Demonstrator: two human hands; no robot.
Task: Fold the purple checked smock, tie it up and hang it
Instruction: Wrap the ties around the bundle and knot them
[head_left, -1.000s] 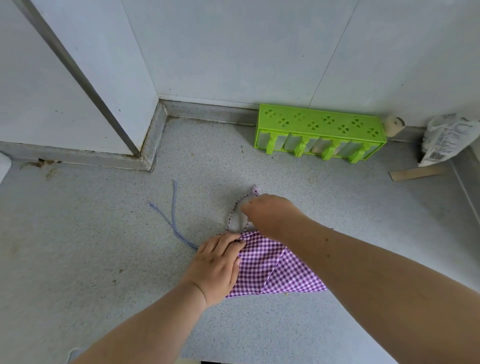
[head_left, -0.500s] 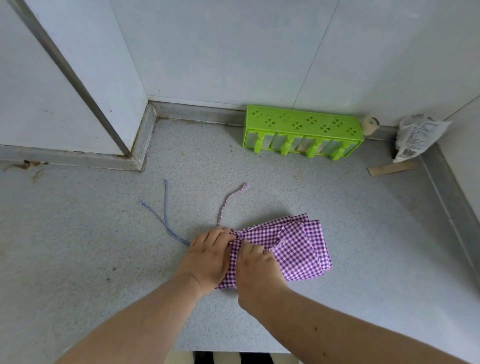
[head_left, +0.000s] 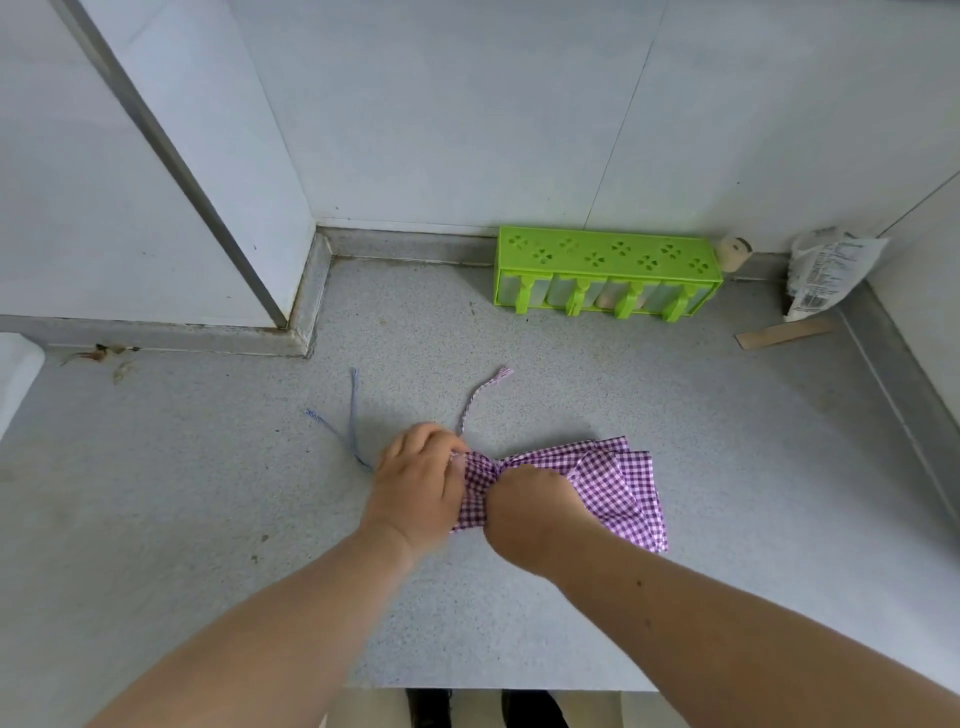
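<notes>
The purple checked smock (head_left: 618, 483) lies folded in layers on the grey speckled counter (head_left: 208, 519), fanned out to the right and bunched at its left end. My left hand (head_left: 418, 480) grips the bunched left end with curled fingers. My right hand (head_left: 532, 506) squeezes the cloth just to the right of it, its fingers hidden under the palm. One checked tie string (head_left: 480, 395) runs from the bunch toward the wall. Two thin blue strings (head_left: 348, 423) trail off to the left of my left hand.
A green plastic mould rack (head_left: 605, 273) stands against the back wall. To its right are a small round object (head_left: 732, 252), a white packet (head_left: 826, 273) in the corner and a flat cardboard strip (head_left: 787, 332). A white wall corner juts in at the left.
My right hand came back from the tie string's far end to the cloth and now squeezes it beside my left hand. The smock went from a flat triangle to a bunched, fanned bundle.
</notes>
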